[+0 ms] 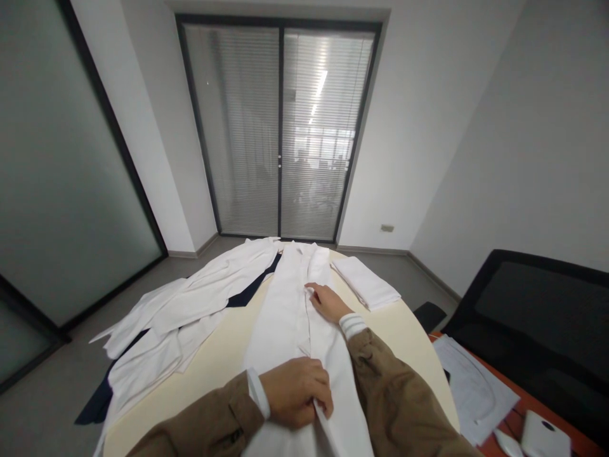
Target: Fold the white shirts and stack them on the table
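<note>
Left hand (299, 392): nearer the body, pinching the white garment (278, 311) at an edge
Right hand (328, 302): farther along, pinching its cloth
Long axis: away from the body, beneath both hands, on the round table (219, 355)

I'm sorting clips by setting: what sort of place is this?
Probably an office or meeting room, judging by the slatted blinds, the black chair and the papers on a reddish desk.

Matt cloth on this white garment (278, 311), softly creased; smooth, matt tabletop (419, 343) now, frosted glass panel (57, 158), fine mesh chair back (547, 330)
</note>
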